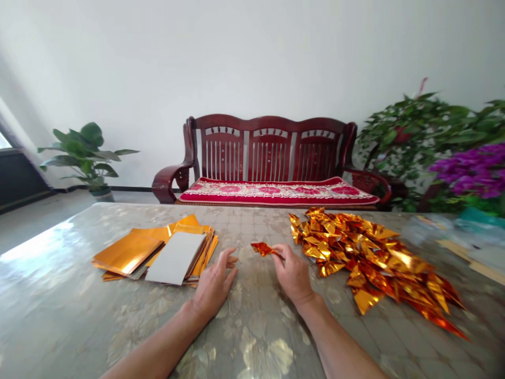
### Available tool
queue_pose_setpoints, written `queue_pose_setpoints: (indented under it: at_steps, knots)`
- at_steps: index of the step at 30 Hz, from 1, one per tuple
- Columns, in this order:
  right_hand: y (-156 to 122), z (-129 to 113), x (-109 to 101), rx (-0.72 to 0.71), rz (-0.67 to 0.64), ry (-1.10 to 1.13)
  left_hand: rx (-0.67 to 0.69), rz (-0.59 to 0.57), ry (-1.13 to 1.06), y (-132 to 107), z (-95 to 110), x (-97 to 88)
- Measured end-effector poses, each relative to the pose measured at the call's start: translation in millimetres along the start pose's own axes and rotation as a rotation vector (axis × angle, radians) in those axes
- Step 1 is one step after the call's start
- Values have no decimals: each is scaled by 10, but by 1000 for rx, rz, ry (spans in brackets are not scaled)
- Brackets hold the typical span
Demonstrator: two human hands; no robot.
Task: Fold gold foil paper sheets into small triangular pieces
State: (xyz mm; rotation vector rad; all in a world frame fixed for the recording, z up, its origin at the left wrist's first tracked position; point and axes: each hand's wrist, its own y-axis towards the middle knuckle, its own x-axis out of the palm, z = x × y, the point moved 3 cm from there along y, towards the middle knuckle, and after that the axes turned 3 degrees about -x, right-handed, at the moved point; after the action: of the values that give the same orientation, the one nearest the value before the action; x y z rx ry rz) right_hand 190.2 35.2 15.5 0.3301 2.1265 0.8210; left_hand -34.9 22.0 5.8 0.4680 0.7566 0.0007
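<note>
Your left hand [215, 284] rests on the table [59, 295] near its middle, fingers loosely spread, holding nothing. Your right hand [292, 273] pinches a folded foil piece [262, 248] between fingertips, just beside the foil pile [374, 263].

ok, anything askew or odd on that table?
Only mild: the stack of gold sheets is fanned unevenly, and the top sheet lies white side up. The folded foil pile sprawls loosely. Nothing looks damaged.

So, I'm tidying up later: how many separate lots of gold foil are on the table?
2. A stack of flat sheets lies left of the left hand; a heap of folded pieces lies right of the right hand, which holds one more folded piece.
</note>
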Motion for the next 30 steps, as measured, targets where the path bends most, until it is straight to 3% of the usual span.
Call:
queue_pose_setpoints:
  at_steps: [5,12,16,21,26,30]
  knots:
    - [98,286,-309,88,210,-148,-12,-53,68,4,-57,28]
    - [147,645,-923,251,465,-449,1,-146,153,-6,-52,38]
    - [105,812,-1206,376,543,-556,21,-162,222,-11,-35,30]
    - [42,1015,-1408,550,532,-671,59,-160,288,-20,-45,40]
    - [60,1087,-1425,535,406,-643,77,-149,299,-24,-43,35]
    - [67,1092,-1412,534,446,-632,86,-152,295,-22,-34,33]
